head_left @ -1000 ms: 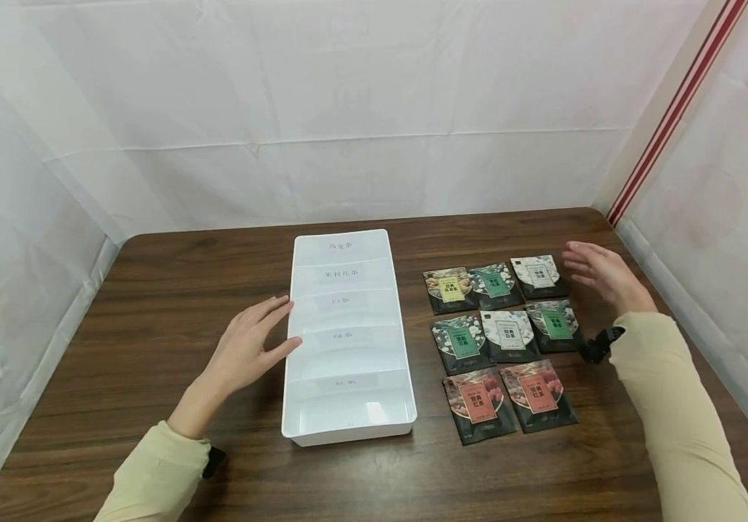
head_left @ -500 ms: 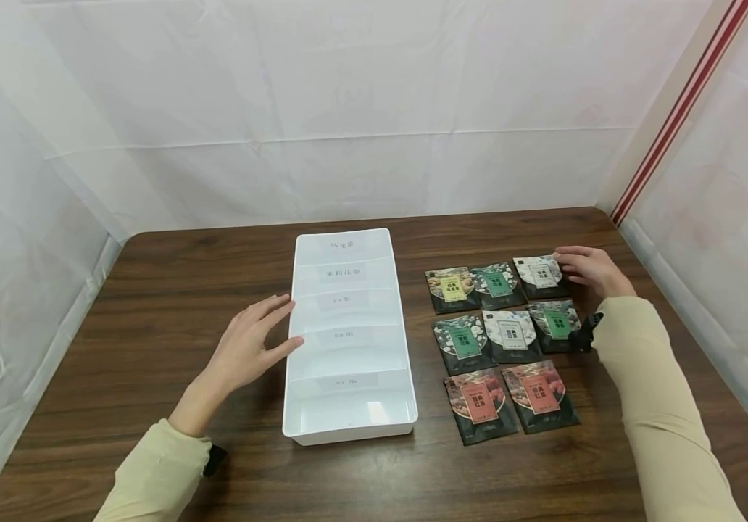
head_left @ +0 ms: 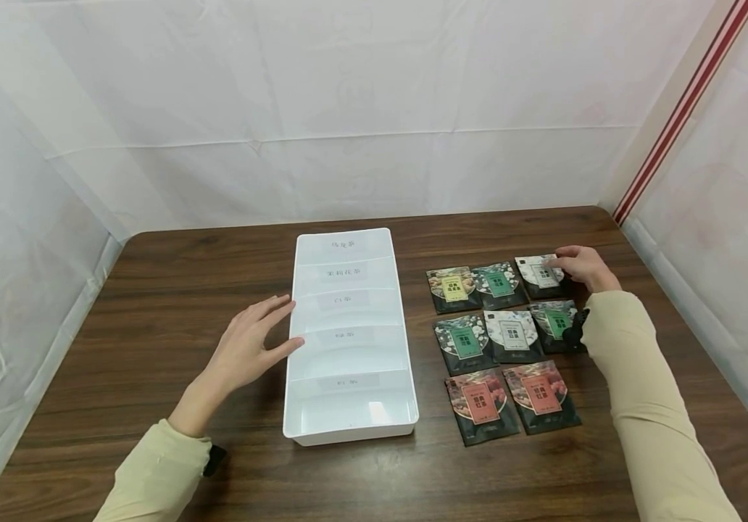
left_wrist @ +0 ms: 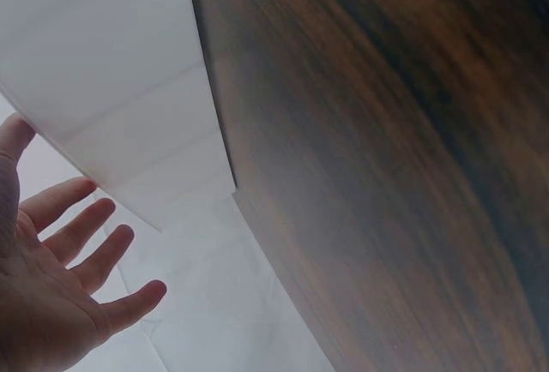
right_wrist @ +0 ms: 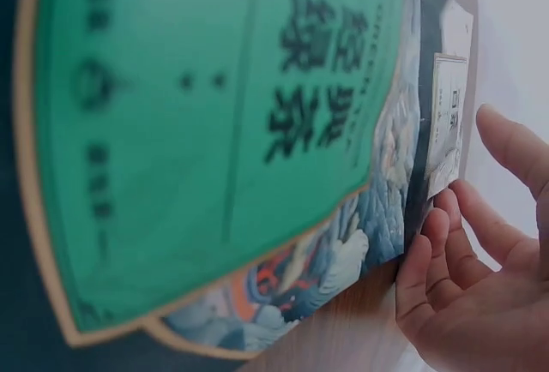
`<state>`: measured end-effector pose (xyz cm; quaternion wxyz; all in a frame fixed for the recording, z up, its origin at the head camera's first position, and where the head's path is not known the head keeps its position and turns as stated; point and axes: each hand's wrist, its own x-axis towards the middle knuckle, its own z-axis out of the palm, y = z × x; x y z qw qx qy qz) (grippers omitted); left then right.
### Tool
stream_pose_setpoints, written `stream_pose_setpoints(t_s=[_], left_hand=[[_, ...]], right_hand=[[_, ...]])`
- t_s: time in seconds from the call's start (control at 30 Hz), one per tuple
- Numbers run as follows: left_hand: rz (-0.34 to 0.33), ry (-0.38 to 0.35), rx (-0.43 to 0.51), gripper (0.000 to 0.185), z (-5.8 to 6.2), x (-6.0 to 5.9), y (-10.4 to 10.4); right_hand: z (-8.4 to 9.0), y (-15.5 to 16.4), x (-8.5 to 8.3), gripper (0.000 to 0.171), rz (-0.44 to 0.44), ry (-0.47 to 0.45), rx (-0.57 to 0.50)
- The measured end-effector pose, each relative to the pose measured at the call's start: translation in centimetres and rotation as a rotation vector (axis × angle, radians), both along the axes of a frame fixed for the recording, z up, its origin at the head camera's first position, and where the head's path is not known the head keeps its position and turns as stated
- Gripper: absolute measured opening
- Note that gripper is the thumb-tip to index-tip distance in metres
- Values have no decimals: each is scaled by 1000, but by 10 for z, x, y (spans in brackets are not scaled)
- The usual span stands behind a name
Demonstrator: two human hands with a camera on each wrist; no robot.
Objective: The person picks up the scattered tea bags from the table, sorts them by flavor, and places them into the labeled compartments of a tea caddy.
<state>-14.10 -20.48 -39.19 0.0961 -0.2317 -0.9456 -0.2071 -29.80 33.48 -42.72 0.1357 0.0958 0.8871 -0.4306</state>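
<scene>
Packets lie right of the tray.

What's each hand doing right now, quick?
Left hand: open, fingers resting against the white tray.
Right hand: fingers curled on the white-label packet; firm grip cannot be told.

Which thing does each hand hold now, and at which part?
The right hand pinches the white-label packet at its right edge. The left hand holds nothing; its straight fingers touch the white tray.

Staged recording booth, white sheeting enclosing wooden table
</scene>
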Motion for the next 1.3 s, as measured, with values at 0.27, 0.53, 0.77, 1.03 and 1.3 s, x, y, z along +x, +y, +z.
stream_pose_setpoints(t_s=[0.27,0.53,0.77,1.03,1.3], left_hand=[[7,-16,-9,59,1,0,0],[3,-10,-6,59,2,0,1],[2,-5,-1,59,2,0,0],[-1,-3,5,60,3,1,1],[-2,-2,8,59,2,0,0]], right_hand=[[-2,0,-2,61,-18,5,81],[0,-7,2,52,-43,46,139],[-7,1,1,47,-99,82,28],[3,11,4,40,-130,103,-91],[33,10,10,50,-2,184,-65]])
